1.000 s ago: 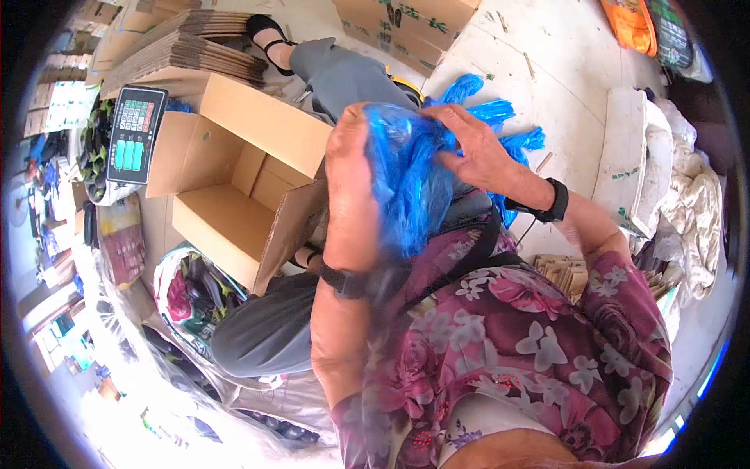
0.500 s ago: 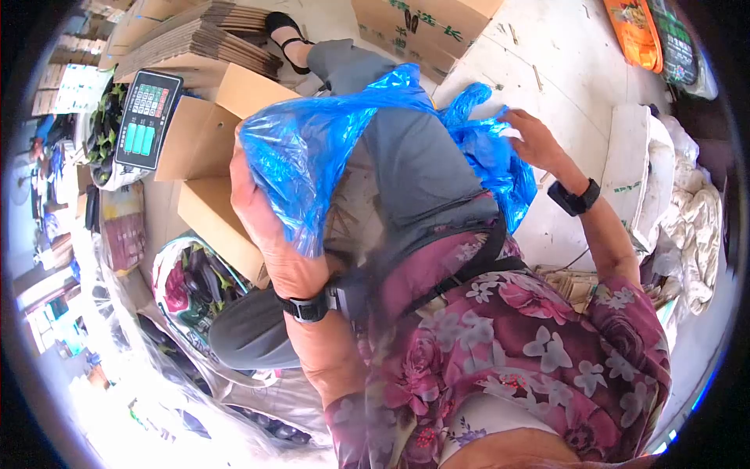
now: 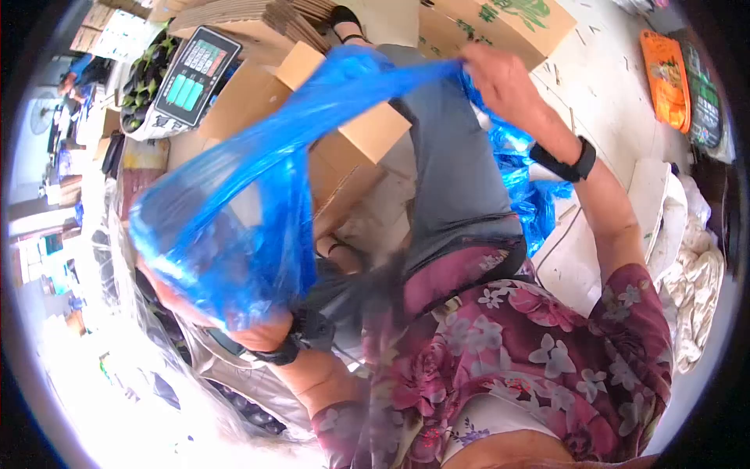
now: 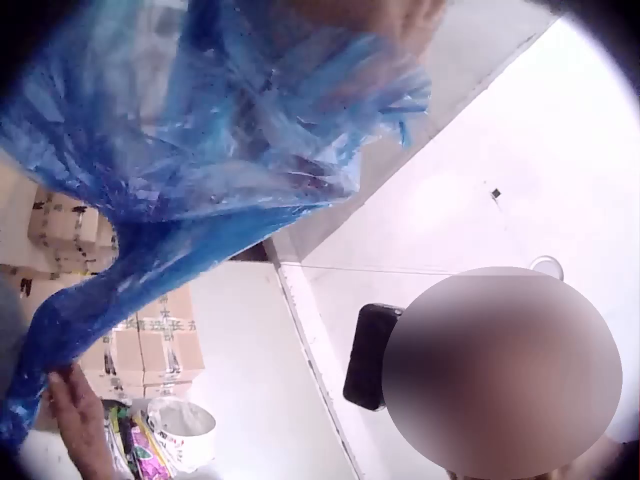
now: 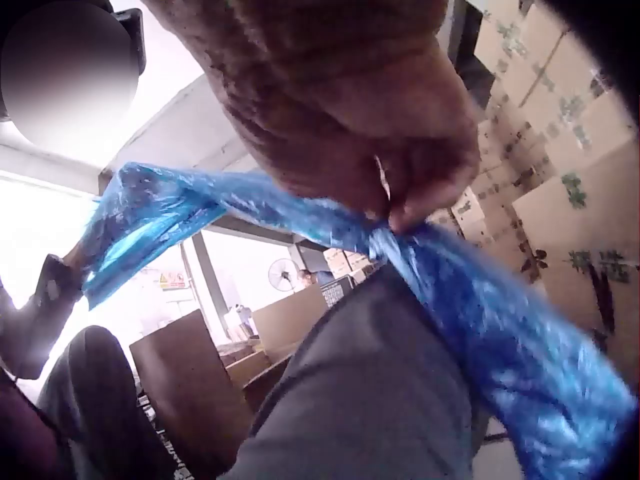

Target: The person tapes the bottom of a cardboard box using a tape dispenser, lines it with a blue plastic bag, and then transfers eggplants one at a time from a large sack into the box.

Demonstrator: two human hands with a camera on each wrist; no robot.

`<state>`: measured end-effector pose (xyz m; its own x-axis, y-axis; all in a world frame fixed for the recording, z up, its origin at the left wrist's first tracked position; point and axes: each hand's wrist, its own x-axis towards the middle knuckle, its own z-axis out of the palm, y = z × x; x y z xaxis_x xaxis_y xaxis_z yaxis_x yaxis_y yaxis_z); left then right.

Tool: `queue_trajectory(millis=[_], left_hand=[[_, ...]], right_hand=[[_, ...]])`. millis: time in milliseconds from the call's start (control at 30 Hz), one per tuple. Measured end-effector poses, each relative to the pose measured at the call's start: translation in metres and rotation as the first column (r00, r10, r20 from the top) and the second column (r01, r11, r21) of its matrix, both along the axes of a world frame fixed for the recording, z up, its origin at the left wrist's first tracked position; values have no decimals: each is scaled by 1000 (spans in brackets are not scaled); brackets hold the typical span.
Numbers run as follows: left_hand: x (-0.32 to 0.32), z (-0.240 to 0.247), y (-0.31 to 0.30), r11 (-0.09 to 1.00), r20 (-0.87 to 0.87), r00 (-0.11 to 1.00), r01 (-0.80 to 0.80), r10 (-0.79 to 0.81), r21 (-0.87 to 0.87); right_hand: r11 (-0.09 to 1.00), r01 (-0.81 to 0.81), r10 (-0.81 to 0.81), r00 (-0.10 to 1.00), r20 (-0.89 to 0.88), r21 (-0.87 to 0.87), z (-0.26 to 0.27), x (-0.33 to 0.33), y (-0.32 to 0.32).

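Observation:
A thin blue plastic bag (image 3: pixel 285 144) is stretched slantwise between both hands. Its wide end drapes over my left hand (image 3: pixel 262 332), and the plastic hides most of those fingers. In the left wrist view the hand shows blurred behind the film, so I cannot tell how its fingers lie. My right hand (image 3: pixel 508 82) holds the narrow end up at the far right of the lap. Thumb and fingertips pinch the twisted plastic in the right wrist view, where more blue film (image 5: pixel 500 340) hangs beyond the pinch. Other crumpled blue bags (image 3: pixel 535 211) lie beside the right thigh.
An open cardboard box (image 3: pixel 375 133) stands ahead of the knees, partly behind the bag. Left of it are a scale display (image 3: pixel 187 74) and a sack of eggplants (image 3: pixel 148 82). Flattened cartons (image 3: pixel 234 19) and a printed carton (image 3: pixel 508 31) lie farther ahead.
The left hand has swung left and down with the bag over it. The right hand, near the loose bags half a second ago, has risen forward and now pinches the bag's far end, pulling it taut.

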<state>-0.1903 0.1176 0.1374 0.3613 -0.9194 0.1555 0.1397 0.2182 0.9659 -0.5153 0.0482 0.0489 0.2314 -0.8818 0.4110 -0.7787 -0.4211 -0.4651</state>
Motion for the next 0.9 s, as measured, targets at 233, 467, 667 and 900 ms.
queue_trajectory(millis=[233,467,667,900], left_hand=[[13,10,-4,998,359,932,-21,44,-67],[50,20,4,987,704,692,-127,159,-99],[61,4,-24,947,-394,915,198,-87,252],[21,-37,-69,962,-177,972,191,-158,193]], right_hand=[[630,-732,142,438,888,261,26,138,-107],[711,-701,703,705,-95,60,-66,223,-115],[540,-596,142,760,634,594,33,184,-52],[631,-694,127,532,837,345,41,183,-1]])
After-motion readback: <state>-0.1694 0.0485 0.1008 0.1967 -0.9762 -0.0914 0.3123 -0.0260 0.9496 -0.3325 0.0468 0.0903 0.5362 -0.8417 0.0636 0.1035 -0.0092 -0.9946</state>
